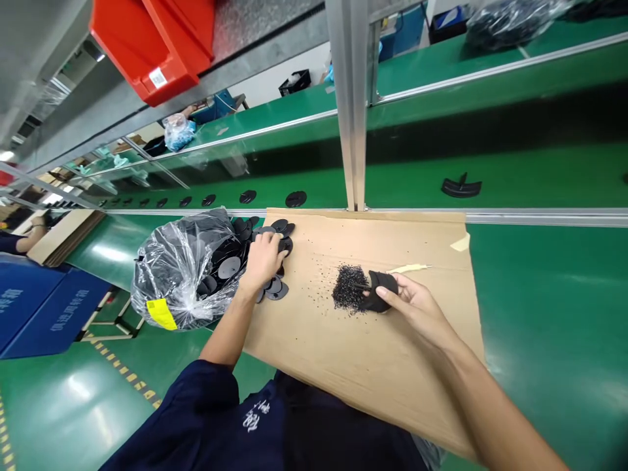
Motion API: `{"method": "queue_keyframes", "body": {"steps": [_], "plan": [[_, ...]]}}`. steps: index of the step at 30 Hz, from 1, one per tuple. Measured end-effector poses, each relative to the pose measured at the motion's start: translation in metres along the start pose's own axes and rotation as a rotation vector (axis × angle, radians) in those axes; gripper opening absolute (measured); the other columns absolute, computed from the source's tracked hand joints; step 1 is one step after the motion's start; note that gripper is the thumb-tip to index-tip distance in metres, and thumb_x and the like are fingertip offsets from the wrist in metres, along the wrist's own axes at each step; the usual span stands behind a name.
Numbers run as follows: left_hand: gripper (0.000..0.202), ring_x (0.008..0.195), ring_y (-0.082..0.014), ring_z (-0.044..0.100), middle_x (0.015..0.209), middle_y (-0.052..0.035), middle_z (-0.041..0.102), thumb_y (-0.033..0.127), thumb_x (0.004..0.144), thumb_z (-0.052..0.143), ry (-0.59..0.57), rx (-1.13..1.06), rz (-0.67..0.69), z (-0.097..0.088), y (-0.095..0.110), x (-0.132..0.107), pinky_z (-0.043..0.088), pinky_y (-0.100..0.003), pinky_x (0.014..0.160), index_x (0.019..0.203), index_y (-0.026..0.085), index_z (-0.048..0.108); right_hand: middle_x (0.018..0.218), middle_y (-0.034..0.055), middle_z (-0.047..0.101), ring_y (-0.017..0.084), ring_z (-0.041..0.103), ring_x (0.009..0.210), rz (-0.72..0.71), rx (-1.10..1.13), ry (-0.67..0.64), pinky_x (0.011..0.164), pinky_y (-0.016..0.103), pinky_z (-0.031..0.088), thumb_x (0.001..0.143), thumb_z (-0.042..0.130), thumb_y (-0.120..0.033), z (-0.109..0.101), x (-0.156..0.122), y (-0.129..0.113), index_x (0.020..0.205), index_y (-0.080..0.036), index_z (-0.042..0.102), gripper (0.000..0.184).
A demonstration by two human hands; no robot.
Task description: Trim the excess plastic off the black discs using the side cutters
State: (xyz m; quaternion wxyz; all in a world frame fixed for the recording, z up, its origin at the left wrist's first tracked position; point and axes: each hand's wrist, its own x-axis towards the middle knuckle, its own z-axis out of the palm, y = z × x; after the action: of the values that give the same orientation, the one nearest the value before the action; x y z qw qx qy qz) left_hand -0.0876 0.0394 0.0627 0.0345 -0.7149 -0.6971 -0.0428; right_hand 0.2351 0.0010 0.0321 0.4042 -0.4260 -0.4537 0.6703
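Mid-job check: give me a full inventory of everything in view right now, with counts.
cardboard sheet: one, tan, lying on the conveyor belt
conveyor belt: one, green, under the cardboard
black granules: one heap plus scattered grains, black, on the cardboard
curved piece: one, black, held over the granules
loose discs: many, black, on the cardboard's near-left edge
plastic bag: one, clear, yellow label, holding more discs
belt discs: about eight, black, in a row beyond the cardboard
plastic bin: one, red, overhead
left hand: one, bare, on the loose discs
right hand: one, bare, gripping the curved piece
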Motion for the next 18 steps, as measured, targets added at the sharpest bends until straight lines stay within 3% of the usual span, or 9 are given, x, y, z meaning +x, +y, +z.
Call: {"method": "queue_keyframes", "body": {"steps": [3,7,11,14,16,18], "plan": [[0.039,0.116,-0.0344,0.061,0.124,-0.0176,0.065,0.032,0.095,0.066,-0.11,0.152,-0.119,0.003,-0.019,0.004,0.052,-0.045,0.096,0.13,0.016,0.059,0.089,0.0049,0.074,0.021,0.07,0.086,-0.061,-0.079,0.068,0.083,0.034,0.059,0.067,0.085,-0.067,-0.002,-0.001,-0.002,0.086,-0.02,0.071,0.053],[0.042,0.108,-0.0301,0.062,0.115,-0.0129,0.065,0.031,0.086,0.077,-0.042,0.069,-0.126,0.01,-0.028,0.008,0.051,-0.036,0.089,0.123,0.019,0.061,0.078,0.0024,0.068,0.017,0.065,0.072,-0.108,-0.093,0.118,0.068,0.03,0.058,0.068,0.085,-0.066,-0.001,-0.001,0.0,0.079,-0.02,0.067,0.051],[0.006,0.083,-0.0217,0.062,0.084,-0.0052,0.062,0.021,0.087,0.071,0.11,-0.242,-0.056,0.013,-0.024,0.01,0.047,-0.028,0.073,0.088,0.019,0.065,0.073,0.0005,0.063,0.011,0.053,0.054,-0.108,-0.051,0.143,0.046,0.025,0.048,0.073,0.083,-0.062,0.002,-0.001,0.004,0.082,-0.02,0.064,0.047],[0.015,0.065,-0.0142,0.055,0.071,0.0001,0.057,0.032,0.091,0.069,0.156,-0.736,0.07,0.017,0.002,-0.001,0.043,-0.023,0.062,0.086,0.018,0.065,0.079,0.0019,0.065,0.011,0.054,0.056,-0.105,-0.019,0.126,0.044,0.025,0.049,0.072,0.084,-0.061,0.006,-0.002,0.007,0.087,-0.019,0.064,0.049],[0.027,0.064,-0.012,0.057,0.075,-0.0002,0.062,0.044,0.091,0.07,0.067,-1.079,0.152,0.021,0.031,-0.015,0.044,-0.02,0.057,0.097,0.018,0.068,0.08,0.0016,0.066,0.012,0.058,0.058,-0.068,-0.009,0.096,0.046,0.025,0.052,0.07,0.085,-0.061,0.01,-0.003,0.009,0.089,-0.019,0.064,0.051],[0.035,0.065,-0.0112,0.059,0.08,-0.0018,0.065,0.05,0.09,0.07,-0.074,-1.266,0.219,0.027,0.063,-0.029,0.045,-0.019,0.055,0.103,0.017,0.069,0.079,0.0008,0.067,0.013,0.061,0.061,-0.028,-0.013,0.065,0.05,0.026,0.056,0.07,0.085,-0.06,0.013,-0.006,0.011,0.09,-0.019,0.065,0.05]]}}
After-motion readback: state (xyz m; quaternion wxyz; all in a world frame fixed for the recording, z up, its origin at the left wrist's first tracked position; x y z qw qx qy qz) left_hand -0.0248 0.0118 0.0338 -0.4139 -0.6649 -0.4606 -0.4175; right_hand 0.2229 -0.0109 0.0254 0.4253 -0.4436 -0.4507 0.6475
